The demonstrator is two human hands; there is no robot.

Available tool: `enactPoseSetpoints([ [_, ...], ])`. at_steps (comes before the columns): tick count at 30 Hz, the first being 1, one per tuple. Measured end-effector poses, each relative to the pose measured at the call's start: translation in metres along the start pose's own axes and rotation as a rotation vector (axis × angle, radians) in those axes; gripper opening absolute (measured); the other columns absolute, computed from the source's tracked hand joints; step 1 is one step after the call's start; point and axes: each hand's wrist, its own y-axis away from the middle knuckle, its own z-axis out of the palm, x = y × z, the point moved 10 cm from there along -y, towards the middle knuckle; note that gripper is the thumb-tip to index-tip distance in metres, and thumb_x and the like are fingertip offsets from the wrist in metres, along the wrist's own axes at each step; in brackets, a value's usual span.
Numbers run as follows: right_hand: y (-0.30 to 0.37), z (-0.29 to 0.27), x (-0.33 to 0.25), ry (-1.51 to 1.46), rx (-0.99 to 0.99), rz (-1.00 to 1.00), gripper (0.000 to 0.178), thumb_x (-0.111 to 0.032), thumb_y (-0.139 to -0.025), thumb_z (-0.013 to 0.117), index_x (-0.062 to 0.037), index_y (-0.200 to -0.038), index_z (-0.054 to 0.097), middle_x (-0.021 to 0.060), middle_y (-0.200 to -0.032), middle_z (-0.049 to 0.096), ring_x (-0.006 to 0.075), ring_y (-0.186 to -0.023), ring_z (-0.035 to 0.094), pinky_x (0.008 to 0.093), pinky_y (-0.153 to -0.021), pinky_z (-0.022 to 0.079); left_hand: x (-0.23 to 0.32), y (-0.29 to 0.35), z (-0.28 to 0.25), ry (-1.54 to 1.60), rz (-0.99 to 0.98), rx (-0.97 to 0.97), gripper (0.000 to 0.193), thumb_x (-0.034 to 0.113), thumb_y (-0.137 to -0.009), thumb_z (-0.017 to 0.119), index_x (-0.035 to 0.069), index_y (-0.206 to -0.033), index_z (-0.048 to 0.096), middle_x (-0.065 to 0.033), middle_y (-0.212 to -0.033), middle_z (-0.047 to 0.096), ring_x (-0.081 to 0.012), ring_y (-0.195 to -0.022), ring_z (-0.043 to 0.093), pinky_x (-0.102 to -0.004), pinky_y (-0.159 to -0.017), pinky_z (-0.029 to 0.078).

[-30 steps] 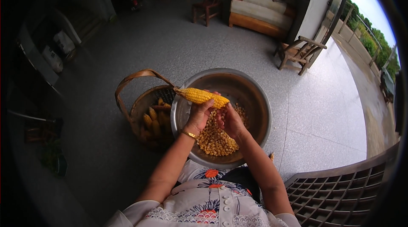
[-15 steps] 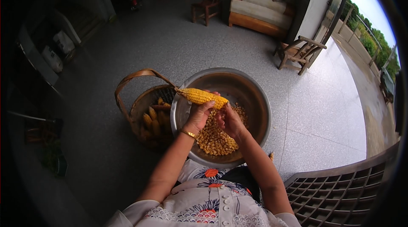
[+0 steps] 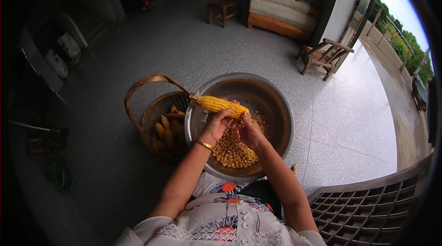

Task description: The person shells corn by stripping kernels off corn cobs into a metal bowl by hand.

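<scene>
A yellow ear of corn [image 3: 212, 104] lies slantwise over a wide metal basin [image 3: 286, 108]. My left hand [image 3: 215, 126] is closed around its middle, thumb on top, a gold-coloured bracelet at the wrist. At the ear's right end my right hand [image 3: 250, 132] grips it, the thumb pressed against the kernels and the other fingers curled below. Loose corn kernels [image 3: 232, 151] are heaped in the basin beneath both hands. Left of the basin stands a woven basket [image 3: 149, 112] with a tall arched handle, holding several more ears of corn [image 3: 165, 128].
A low wooden chair [image 3: 324, 57] stands by the doorway at the right. Farther back are another wooden chair [image 3: 228, 4] and a padded wooden sofa [image 3: 283, 11]. A dark lattice panel [image 3: 368, 204] fills the lower right. Speckled tile floor [image 3: 156, 57] surrounds the basin.
My right thumb has shifted slightly at the right end of the ear, and the fingers below have moved a little. The left hand keeps its hold; basin and basket have not moved.
</scene>
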Motion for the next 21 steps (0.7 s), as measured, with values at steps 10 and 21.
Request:
enactPoseSetpoints([
  [10, 0.002, 0.010, -0.015, 0.351, -0.110, -0.199, 0.030, -0.033, -0.087, 0.044, -0.0039, -0.083, 0.051, 0.0062, -0.073, 0.055, 0.0113, -0.054, 0.050, 0.0237, -0.047, 0.041, 0.008, 0.000, 0.001, 0.017, 0.029, -0.001, 0.035, 0.005, -0.070, 0.062, 0.008, -0.100, 0.045, -0.0107, -0.102, 0.053, -0.0243, -0.101, 0.050, -0.0384, -0.084, 0.045],
  [21, -0.003, 0.006, -0.006, 0.024, -0.111, -0.041, 0.032, -0.039, -0.086, 0.040, -0.0096, -0.098, 0.045, 0.0065, -0.073, 0.054, 0.0130, -0.058, 0.049, 0.0242, -0.050, 0.039, 0.003, -0.001, 0.013, -0.075, 0.038, -0.103, 0.034, 0.004, -0.071, 0.060, 0.010, -0.102, 0.047, -0.0105, -0.105, 0.052, -0.0267, -0.106, 0.047, -0.0394, -0.089, 0.041],
])
